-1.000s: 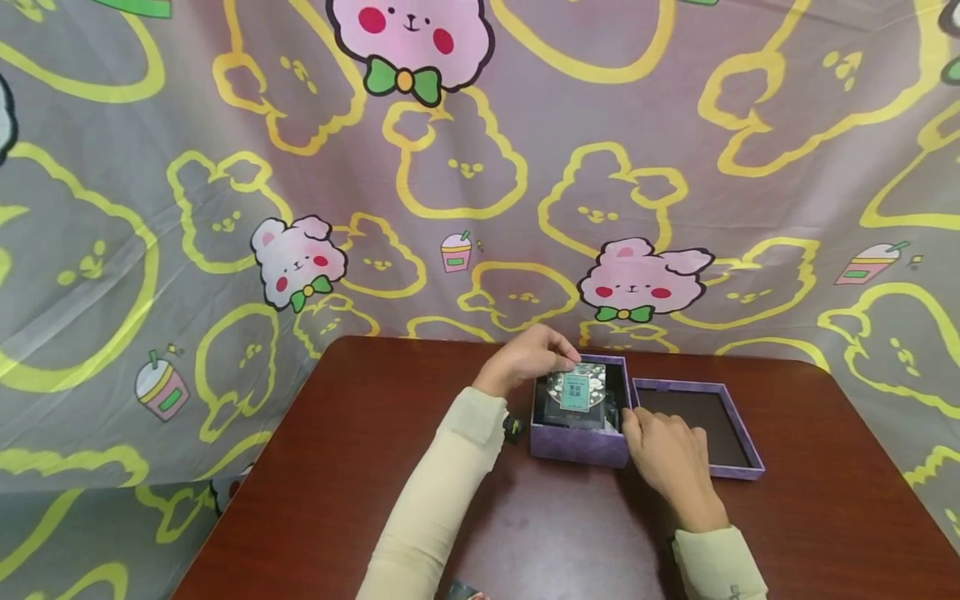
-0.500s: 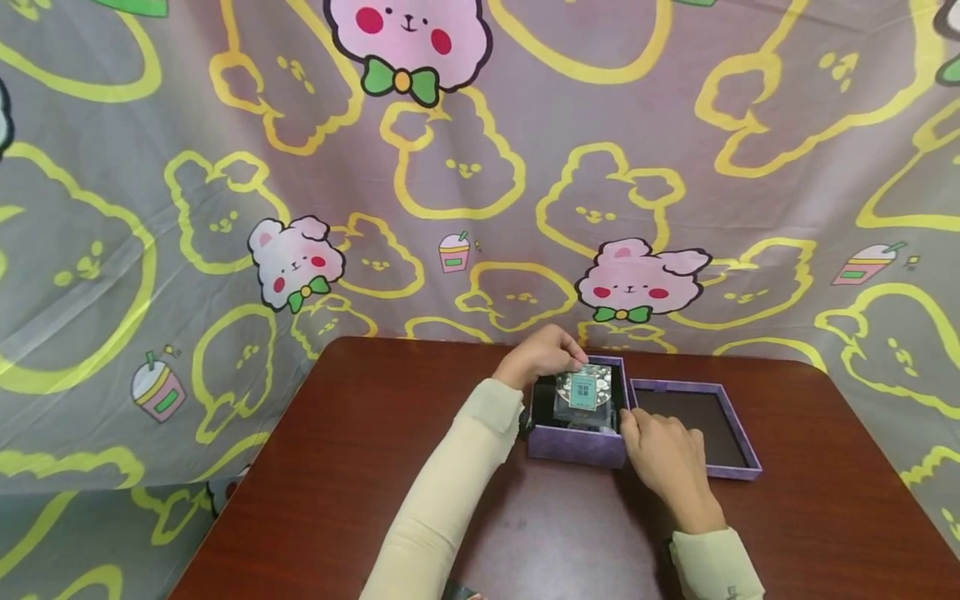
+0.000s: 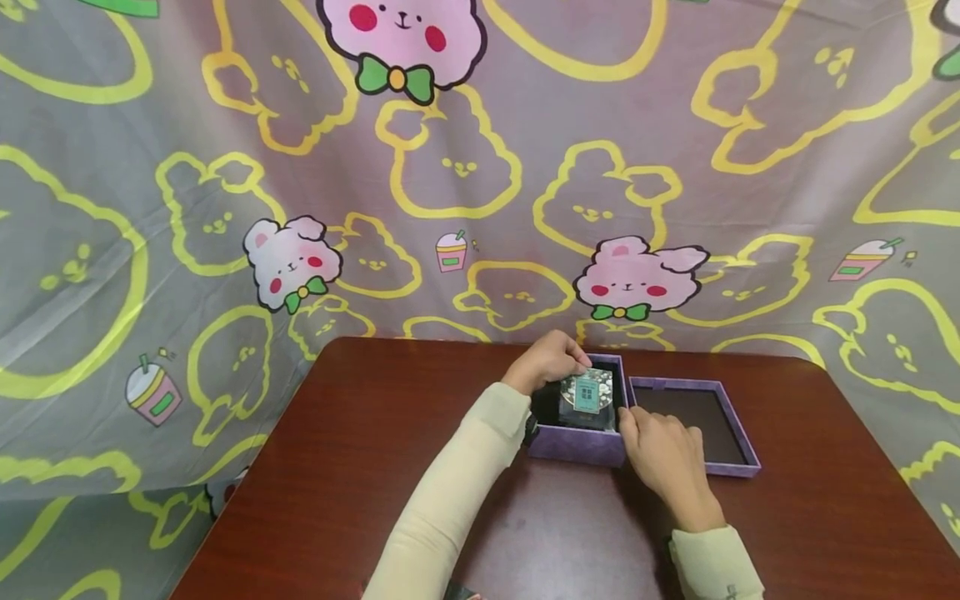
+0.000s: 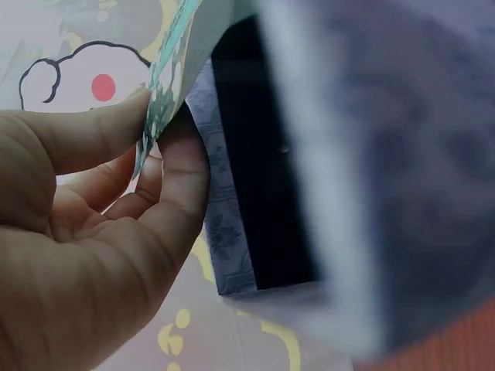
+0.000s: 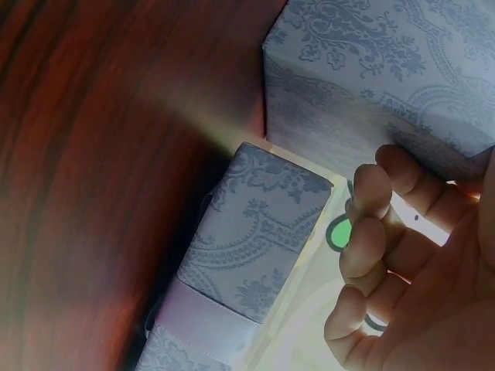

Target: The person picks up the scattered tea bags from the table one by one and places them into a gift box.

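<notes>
My left hand pinches the top edge of a flat packet with a floral print and a teal label. This packet stands inside an open purple box with a black interior. In the left wrist view the thin packet shows edge-on between thumb and fingers. My right hand holds the box's right wall near its front corner. From the right wrist view, its curled fingers lie along the patterned outer side of the box; the thumb is mostly hidden.
A shallow purple lid lies inside-up just right of the box on the brown table. At the bottom edge of the head view, part of a dark, colourful item shows beside the left sleeve. A cartoon-print curtain hangs behind the table.
The left hand has moved slightly right and down, carrying the packet toward the right side of the box. The right hand keeps its place at the box wall.
</notes>
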The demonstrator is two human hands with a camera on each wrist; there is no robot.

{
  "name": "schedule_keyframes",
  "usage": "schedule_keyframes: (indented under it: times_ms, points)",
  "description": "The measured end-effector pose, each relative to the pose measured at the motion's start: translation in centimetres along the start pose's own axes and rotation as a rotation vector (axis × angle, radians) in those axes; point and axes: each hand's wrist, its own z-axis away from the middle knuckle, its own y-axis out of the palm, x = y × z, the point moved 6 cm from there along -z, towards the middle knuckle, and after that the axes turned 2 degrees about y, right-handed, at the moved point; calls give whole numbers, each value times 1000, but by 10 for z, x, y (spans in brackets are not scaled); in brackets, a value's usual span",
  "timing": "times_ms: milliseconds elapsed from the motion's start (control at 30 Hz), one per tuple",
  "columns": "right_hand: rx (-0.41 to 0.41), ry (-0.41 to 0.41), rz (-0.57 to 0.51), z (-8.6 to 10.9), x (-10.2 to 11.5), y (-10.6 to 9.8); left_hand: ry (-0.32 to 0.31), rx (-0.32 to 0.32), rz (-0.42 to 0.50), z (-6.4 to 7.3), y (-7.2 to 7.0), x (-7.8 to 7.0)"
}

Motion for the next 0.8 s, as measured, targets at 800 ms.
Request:
schedule_keyframes:
  times_ms: [800]
  points:
    - [-29,-21,-13,2,1,-4,-22,49,-91,0,24,2]
